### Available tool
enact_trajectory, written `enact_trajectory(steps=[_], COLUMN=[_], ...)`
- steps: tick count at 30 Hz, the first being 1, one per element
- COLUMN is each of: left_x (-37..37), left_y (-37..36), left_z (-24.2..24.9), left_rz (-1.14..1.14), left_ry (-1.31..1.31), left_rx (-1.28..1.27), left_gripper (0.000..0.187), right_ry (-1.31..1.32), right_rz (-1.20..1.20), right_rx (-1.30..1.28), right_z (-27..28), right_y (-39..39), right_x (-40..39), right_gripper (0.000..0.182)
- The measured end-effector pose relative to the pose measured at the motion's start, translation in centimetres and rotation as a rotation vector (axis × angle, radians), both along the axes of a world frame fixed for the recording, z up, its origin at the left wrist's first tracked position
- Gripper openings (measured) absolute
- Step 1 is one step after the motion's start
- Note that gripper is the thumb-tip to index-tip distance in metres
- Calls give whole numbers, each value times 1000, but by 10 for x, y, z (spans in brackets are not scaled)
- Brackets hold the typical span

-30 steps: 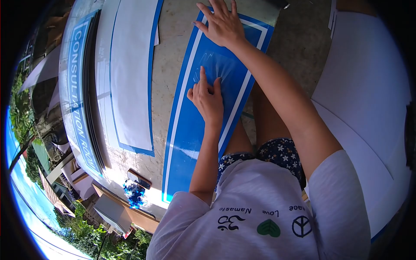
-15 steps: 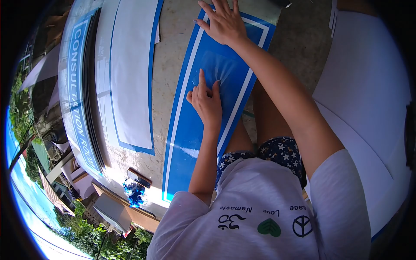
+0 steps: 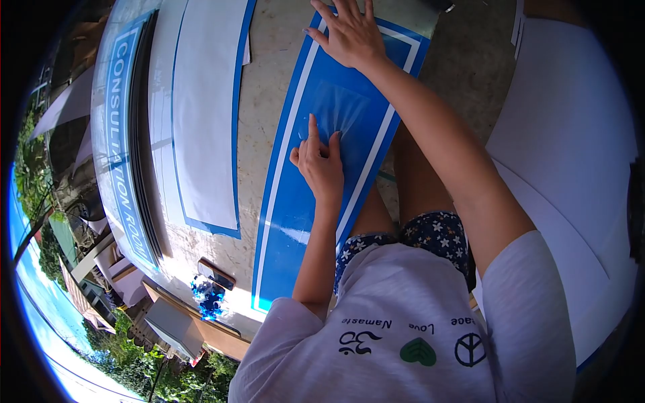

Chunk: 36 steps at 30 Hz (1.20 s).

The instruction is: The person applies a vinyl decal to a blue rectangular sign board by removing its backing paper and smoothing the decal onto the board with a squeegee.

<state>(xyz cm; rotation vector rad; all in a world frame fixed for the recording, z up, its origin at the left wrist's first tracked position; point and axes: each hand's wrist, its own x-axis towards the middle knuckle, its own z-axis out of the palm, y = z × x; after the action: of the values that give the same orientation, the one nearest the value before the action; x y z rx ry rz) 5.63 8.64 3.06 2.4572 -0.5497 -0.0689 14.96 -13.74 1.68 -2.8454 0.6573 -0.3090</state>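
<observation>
A long blue sign panel (image 3: 289, 201) with a white border line lies lengthwise in front of me. My right hand (image 3: 353, 37) rests flat on its far end, fingers spread. Nearer the middle is my left hand (image 3: 319, 164), its index finger stretched out against the blue surface and its thumb apart. The other left fingers are curled, and nothing shows in their grip. Just beyond the left fingertips, a shiny wrinkled patch of clear film (image 3: 342, 101) fans out over the blue.
A white sheet with blue edges (image 3: 205, 121) lies to the left. Further left is a stack topped by a "CONSULTATION ROOM" sign (image 3: 124, 141). A phone (image 3: 216, 274) and crumpled blue scraps (image 3: 208, 299) sit near the table edge. Large white sheets (image 3: 564, 134) are at right.
My left hand has slid slightly toward me along the panel, and the wrinkled film patch shows more beyond its fingers. My right hand has shifted very slightly rightward, still spread on the far end.
</observation>
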Motion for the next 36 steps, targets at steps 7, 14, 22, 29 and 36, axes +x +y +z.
enact_trajectory(steps=[7, 14, 22, 29, 36], left_x=[-3, -5, -8, -13, -16], left_y=[7, 14, 20, 28, 34], left_z=[1, 3, 5, 4, 4], left_rz=[11, 10, 27, 33, 34], left_ry=[13, 18, 72, 73, 89], left_rx=[7, 29, 29, 43, 41], left_gripper=[52, 53, 53, 54, 55], right_ry=[9, -12, -5, 2, -12], right_rz=[-4, -2, -2, -3, -5], right_rx=[13, 1, -6, -4, -4], right_z=[-1, -2, -1, 1, -3], right_y=[0, 1, 0, 0, 0], right_x=[0, 0, 0, 0, 0], right_gripper=[63, 64, 64, 64, 64])
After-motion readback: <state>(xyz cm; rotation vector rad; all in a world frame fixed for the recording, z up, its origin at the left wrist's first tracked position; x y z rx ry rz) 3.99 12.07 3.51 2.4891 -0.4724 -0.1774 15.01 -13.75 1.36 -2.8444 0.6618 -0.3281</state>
